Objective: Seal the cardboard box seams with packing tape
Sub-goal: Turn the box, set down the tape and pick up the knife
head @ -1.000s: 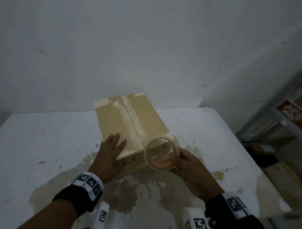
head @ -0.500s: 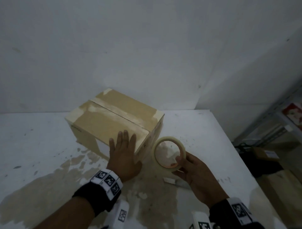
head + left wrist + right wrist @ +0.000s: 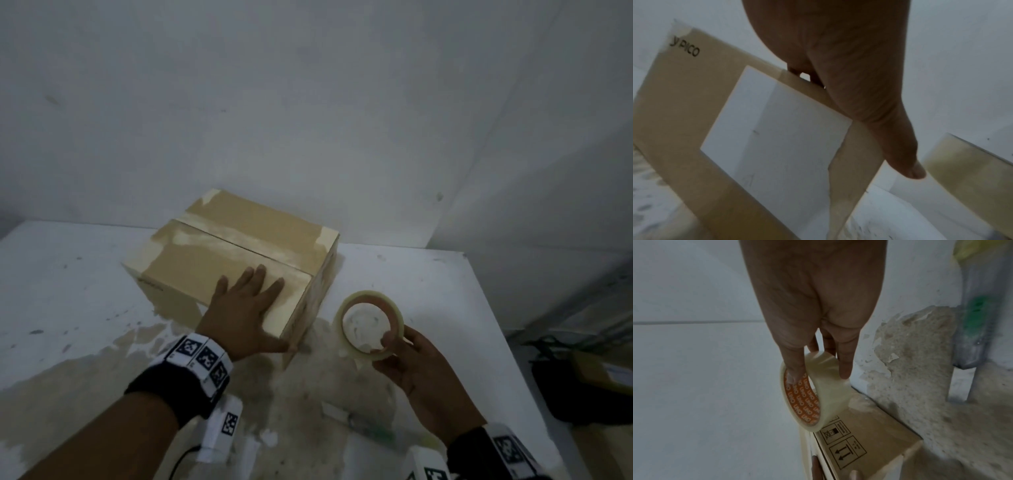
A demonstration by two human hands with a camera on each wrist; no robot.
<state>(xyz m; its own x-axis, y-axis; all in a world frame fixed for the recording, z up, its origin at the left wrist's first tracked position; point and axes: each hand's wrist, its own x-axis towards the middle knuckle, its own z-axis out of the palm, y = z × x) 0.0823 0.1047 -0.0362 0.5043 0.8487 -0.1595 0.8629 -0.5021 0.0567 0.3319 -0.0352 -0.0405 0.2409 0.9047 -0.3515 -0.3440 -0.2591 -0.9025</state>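
Observation:
A brown cardboard box [image 3: 219, 253] lies on the white table [image 3: 68, 291], turned at an angle, its top seam [image 3: 246, 248] showing pale tape residue. My left hand [image 3: 245, 308] rests flat on the box's near right corner, fingers straight, thumb down at the corner edge. In the left wrist view the box side [image 3: 684, 113] carries a white label [image 3: 777, 138]. To the right of the box my right hand [image 3: 411, 359] holds up a roll of clear packing tape [image 3: 370, 323], thumb inside the orange core. In the right wrist view the tape roll [image 3: 812, 394] hangs above the box end [image 3: 869, 443].
The table top is stained and flaked near me [image 3: 171, 359]. A green-and-clear tool [image 3: 373, 433] lies on the table by my right wrist. The wall [image 3: 308, 102] stands right behind the box. The table's right edge [image 3: 496, 325] drops off to shelving and dark items on the floor [image 3: 582, 387].
The box has been swung round under my left hand, from lengthwise to slanting left. My right hand has carried the tape roll away from the box's near end to the right.

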